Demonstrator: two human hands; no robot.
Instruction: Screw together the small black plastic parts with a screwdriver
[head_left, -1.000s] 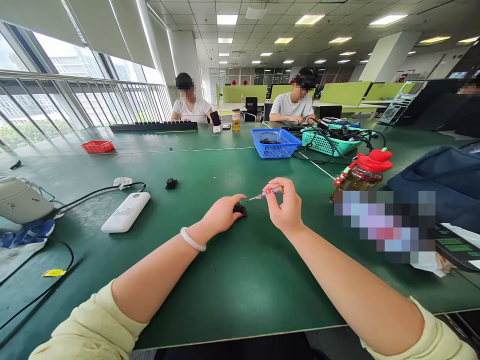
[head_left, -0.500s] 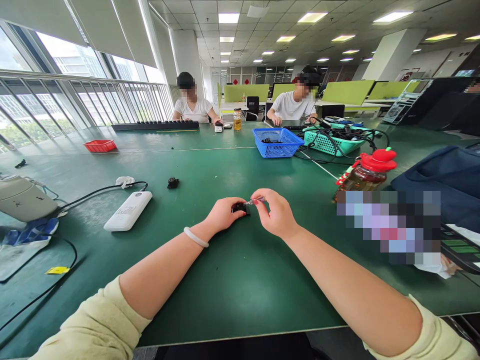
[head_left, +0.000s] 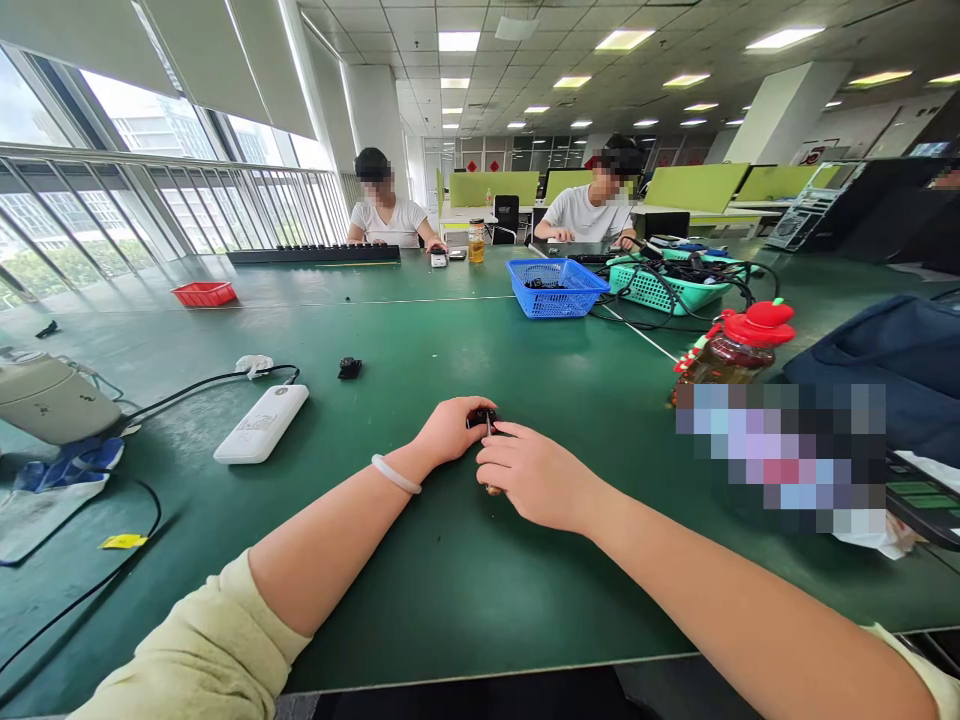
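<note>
My left hand [head_left: 448,430], with a white band at its wrist, is closed around a small black part [head_left: 477,417] near the middle of the green table [head_left: 450,590]. Between the fingers of my right hand [head_left: 536,475] is a slim metal tool [head_left: 489,426]. Its thin upper end meets the black part, and a brownish end shows beneath the fingers. Whether it is a screwdriver or tweezers I cannot tell. Beyond my left hand lies another small black piece [head_left: 349,368].
A white power bank [head_left: 262,425] with a black cable lies left. Farther back are a red tray [head_left: 204,294], a blue basket [head_left: 559,305] and a green basket [head_left: 667,295] of cables. A red-lidded bottle [head_left: 735,350] stands right. Two people sit opposite.
My right hand has swung down and toward me, turning the tool from lying sideways to pointing away from me. My left hand still holds the black part, slightly turned.
</note>
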